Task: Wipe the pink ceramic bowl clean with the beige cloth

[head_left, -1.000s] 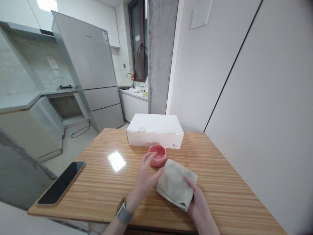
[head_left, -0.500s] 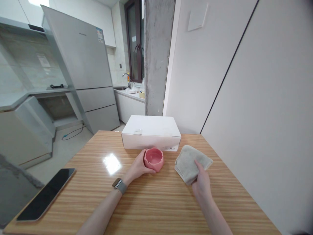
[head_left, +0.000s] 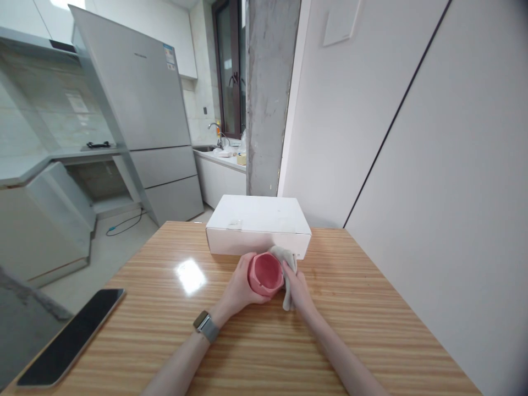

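Note:
A pink bowl-like container [head_left: 267,272] with a faceted outside is tilted, its opening facing me, just in front of the white box. My left hand [head_left: 241,283] is wrapped round its left side, with the thumb along the lower edge. On the container's right side lies a grey cloth [head_left: 287,297], gripped by my right hand [head_left: 297,286] and pressed against the outer wall. Part of the cloth hangs down below the fingers. A watch with a grey band [head_left: 205,325] is on my left wrist.
The white box [head_left: 258,214] stands at the back of the wooden table [head_left: 256,352]. A black phone [head_left: 72,338] lies at the left edge. Beyond are a fridge [head_left: 136,99], a sink counter and a grey pillar; a white wall rises on the right.
My right hand has moved left, bringing the cloth against the container; the cloth is now bunched rather than flat. My left hand has tilted the container and shifted it slightly right.

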### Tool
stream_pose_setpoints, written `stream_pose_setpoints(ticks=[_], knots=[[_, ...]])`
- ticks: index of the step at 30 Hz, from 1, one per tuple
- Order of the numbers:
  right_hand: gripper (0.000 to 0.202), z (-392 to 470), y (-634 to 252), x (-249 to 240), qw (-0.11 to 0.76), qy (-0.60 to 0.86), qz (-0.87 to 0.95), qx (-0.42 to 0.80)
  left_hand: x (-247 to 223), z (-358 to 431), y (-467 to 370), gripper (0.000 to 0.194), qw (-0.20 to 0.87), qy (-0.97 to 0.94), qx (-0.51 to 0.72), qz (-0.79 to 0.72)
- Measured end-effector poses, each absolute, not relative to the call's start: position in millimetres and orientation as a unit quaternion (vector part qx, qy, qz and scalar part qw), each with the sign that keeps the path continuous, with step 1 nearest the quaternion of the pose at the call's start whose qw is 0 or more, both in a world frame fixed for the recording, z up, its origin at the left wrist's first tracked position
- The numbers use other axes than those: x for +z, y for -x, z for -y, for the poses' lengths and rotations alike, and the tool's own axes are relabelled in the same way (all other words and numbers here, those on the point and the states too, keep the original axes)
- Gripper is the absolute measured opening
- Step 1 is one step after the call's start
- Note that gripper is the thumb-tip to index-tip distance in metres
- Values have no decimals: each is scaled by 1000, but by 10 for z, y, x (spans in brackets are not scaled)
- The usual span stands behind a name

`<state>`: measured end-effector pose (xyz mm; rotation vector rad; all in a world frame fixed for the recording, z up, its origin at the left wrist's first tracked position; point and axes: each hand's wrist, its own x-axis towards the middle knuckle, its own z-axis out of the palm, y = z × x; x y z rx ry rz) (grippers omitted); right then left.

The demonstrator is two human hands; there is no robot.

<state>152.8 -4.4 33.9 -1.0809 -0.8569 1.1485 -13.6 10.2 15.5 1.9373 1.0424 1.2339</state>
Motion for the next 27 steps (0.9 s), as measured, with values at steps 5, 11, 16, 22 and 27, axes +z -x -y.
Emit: stream_pose_setpoints(ticks=[5,11,16,22,27], knots=[[44,162,-1600,303,575,452,538,419,111,-87,105,102,384,-686,485,-383],[53,219,-1735,283,461,409,753,230,172,-63,98,100,461,-640,506,-349],[61,227,-1746,287,385,410,818,124,178,-32,127,102,451,-648,498,-358],[65,265,-1683,272,356,415,835,67,159,-4,109,98,419,-665,509,-351],[67,277,-1650,292,339,422,839,50,166,9,82,98,419,-665,517,-340]])
